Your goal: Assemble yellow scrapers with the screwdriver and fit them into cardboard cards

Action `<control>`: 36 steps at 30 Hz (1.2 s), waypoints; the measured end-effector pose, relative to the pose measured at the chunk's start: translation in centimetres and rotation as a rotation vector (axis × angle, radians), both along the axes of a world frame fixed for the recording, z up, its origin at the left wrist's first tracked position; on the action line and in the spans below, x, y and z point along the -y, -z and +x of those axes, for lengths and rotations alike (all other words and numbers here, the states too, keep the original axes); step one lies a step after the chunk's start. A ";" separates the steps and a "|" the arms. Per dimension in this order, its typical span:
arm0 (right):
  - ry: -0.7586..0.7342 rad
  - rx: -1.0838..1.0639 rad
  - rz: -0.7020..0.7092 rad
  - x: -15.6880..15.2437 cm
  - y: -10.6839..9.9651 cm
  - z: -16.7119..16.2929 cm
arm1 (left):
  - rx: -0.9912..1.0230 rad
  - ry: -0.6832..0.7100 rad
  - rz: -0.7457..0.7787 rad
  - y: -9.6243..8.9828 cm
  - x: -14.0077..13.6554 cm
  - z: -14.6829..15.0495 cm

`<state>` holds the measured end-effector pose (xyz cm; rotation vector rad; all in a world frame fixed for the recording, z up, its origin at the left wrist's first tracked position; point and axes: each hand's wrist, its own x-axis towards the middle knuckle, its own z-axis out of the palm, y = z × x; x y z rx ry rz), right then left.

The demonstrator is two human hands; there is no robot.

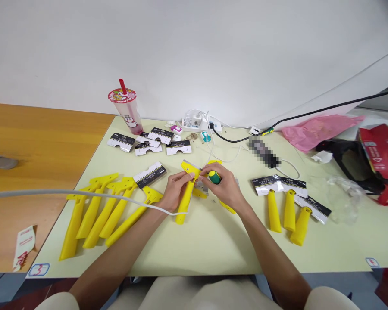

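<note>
Yellow scraper: at the middle of the table in front of you, head pointing away, grip slanting back toward your lap.
Left hand: your fingers grasp the scraper just below its head, thumb resting on top.
Right hand: curled around a screwdriver, your fingertips at the scraper's right edge.
Screwdriver: green-and-yellow handle just right of the scraper; its tip is hidden, so contact cannot be told.
Metal parts: just right of the scraper, beside more yellow pieces, both partly covered by your right hand.
Handles: five in yellow, with heads attached, fanned out left of the scraper.
Grips: three, yellow and headless, side by side, well to the right of the scraper.
Packets: black and white, lying at the far ends of those grips, right of the scraper.
Cards: a black-and-white cluster beyond the scraper, toward the wall; a single card lies nearer, to its left.
Cup: upright with a red straw, beyond the scraper and to its left.
Power strip: directly beyond the scraper, against the wall.
Pink bag: crumpled, far right of the scraper, near a red box.
</note>
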<state>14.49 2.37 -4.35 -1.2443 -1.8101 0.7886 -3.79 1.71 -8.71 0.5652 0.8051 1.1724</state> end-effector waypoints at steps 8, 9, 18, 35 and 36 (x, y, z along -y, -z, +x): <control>0.013 0.045 0.100 0.2 0.4 -0.1 | 0.016 -0.008 -0.019 0.0 0.0 0.1; 0.011 0.055 0.115 0.1 0.5 -0.1 | 0.017 -0.010 -0.022 0.0 0.0 0.1; 0.000 0.189 0.210 0.4 1.0 0.1 | 0.015 -0.013 -0.028 0.0 0.0 0.0; 0.026 -0.018 -0.034 0.1 0.3 0.1 | 0.002 -0.001 -0.038 0.2 0.1 0.0; 0.028 -0.017 -0.033 0.1 0.3 0.1 | 0.004 0.000 -0.035 0.2 0.0 0.0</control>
